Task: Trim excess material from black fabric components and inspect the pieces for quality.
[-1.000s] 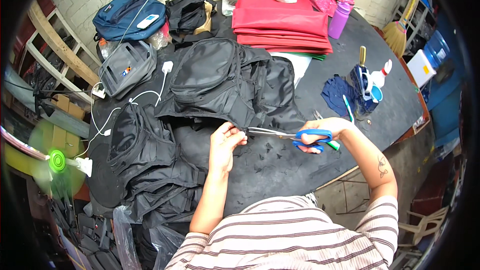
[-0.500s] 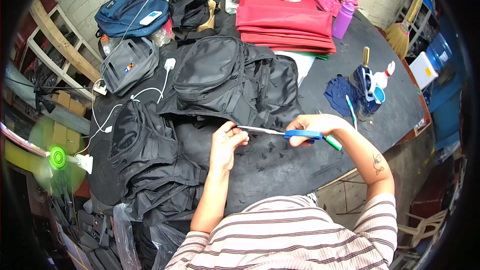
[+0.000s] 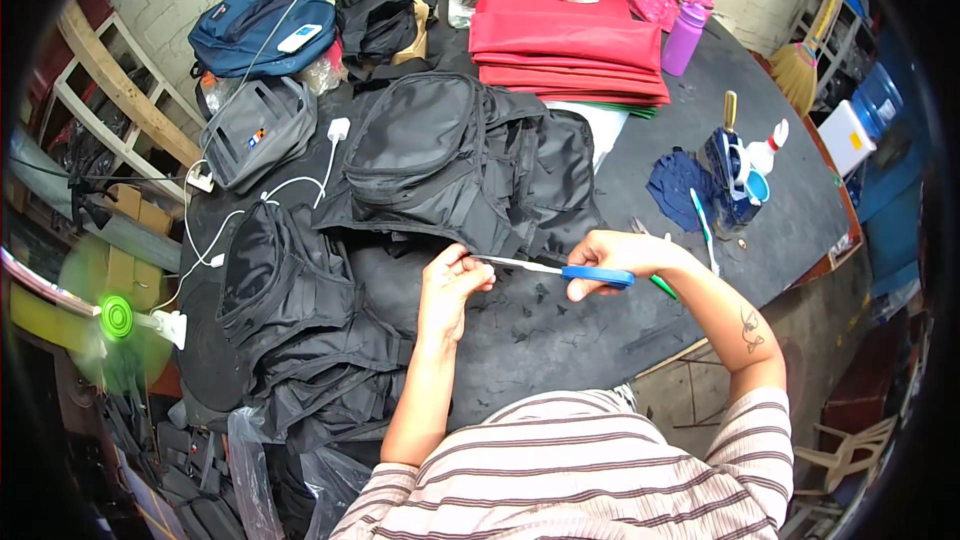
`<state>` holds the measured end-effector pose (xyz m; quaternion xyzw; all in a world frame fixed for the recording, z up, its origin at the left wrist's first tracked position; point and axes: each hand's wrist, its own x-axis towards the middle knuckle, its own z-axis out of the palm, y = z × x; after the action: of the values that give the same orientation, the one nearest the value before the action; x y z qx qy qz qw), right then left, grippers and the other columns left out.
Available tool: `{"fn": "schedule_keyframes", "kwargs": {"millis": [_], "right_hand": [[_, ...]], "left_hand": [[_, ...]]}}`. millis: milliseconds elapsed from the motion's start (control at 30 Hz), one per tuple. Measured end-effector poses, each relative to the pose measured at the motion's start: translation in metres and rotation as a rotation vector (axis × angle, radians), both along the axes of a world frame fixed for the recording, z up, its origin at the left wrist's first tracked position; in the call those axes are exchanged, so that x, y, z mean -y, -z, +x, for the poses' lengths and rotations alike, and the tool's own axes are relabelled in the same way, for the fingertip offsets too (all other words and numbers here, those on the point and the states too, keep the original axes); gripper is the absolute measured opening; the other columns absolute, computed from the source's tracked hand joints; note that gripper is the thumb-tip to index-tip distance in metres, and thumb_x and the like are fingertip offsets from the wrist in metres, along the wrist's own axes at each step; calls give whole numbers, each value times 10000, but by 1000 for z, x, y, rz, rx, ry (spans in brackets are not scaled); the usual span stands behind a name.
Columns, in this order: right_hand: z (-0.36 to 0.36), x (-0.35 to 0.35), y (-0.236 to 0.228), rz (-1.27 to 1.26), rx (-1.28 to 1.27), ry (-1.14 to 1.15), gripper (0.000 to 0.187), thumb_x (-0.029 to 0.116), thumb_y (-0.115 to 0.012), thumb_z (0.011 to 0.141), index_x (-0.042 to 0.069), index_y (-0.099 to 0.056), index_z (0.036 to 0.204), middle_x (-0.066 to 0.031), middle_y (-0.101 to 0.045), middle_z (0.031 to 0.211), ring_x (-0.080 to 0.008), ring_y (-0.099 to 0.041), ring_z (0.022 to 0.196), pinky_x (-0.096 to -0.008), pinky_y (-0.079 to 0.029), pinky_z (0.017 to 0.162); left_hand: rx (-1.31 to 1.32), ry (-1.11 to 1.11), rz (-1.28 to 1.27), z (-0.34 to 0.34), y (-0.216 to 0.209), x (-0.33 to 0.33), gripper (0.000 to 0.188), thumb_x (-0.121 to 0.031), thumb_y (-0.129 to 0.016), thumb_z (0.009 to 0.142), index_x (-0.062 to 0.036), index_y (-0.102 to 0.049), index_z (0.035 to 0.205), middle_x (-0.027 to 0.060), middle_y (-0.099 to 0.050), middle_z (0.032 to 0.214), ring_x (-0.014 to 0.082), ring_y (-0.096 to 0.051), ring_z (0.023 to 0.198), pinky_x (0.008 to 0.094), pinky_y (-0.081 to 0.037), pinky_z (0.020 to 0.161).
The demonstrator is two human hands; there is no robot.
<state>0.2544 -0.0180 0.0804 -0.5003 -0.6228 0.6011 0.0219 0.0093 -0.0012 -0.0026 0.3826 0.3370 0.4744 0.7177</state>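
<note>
Dark tabletop [image 3: 790, 220] is kinda messy, black scraps [image 3: 526, 312] everywhere, with a black bag [image 3: 415, 140] laid out mid-table. Left hand [image 3: 450, 285] has its grip pinched narrow at the bag's lower edge, right hand [image 3: 615, 252] has its grip wrapped around the handles of some blue scissors [image 3: 602, 276], blades pointing straight at the left. Can't tell what's between the blades, if anything. Honestly, that's my worry: with tips that close, one slip of the scissors could nick the left hand. Black on black also makes edges hard to read, so a stray fold could get snipped, or a seam if the cloth shifts.
</note>
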Motion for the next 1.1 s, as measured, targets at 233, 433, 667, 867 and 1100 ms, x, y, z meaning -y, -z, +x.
{"fn": "schedule_keyframes", "kwargs": {"millis": [233,433,667,867,1100], "right_hand": [[2,4,-2,-46,-11,28,341,351,-715,726,72,-544,631,26,-493,506,-49,-442,455,-219,-321,418],[65,34,-5,-14,-123,187,262,241,-680,723,28,-548,648,-7,-509,522,-67,-468,440,-225,-336,396],[91,78,24,180,-436,518,378,366,-674,759,29,-547,647,-21,-499,505,-74,-447,415,-207,-337,389],[78,89,44,352,-452,804,336,338,-607,806,25,-561,695,-43,-510,523,-93,-453,426,-211,-354,412],[13,73,69,223,-594,729,385,407,-575,838,34,-552,744,-30,-519,567,-94,-484,477,-214,-400,460]], "left_hand": [[-256,249,49,-10,-17,1,206,-108,-655,773,20,-601,924,47,-629,752,102,-582,663,239,-468,609],[-916,-344,909,-72,-75,-33,270,84,-469,748,-14,-605,960,116,-621,888,230,-603,796,324,-466,719],[-1547,-33,1236,-98,-95,-148,233,-2,-582,629,-64,-570,854,108,-557,848,301,-546,831,377,-440,729],[-1478,-558,1457,0,-161,-109,211,-196,-613,746,-42,-513,849,123,-536,767,293,-579,707,387,-462,611],[-1562,-378,1221,58,-79,-120,272,-244,-628,746,-19,-498,826,148,-566,760,315,-596,682,393,-484,605]]}}
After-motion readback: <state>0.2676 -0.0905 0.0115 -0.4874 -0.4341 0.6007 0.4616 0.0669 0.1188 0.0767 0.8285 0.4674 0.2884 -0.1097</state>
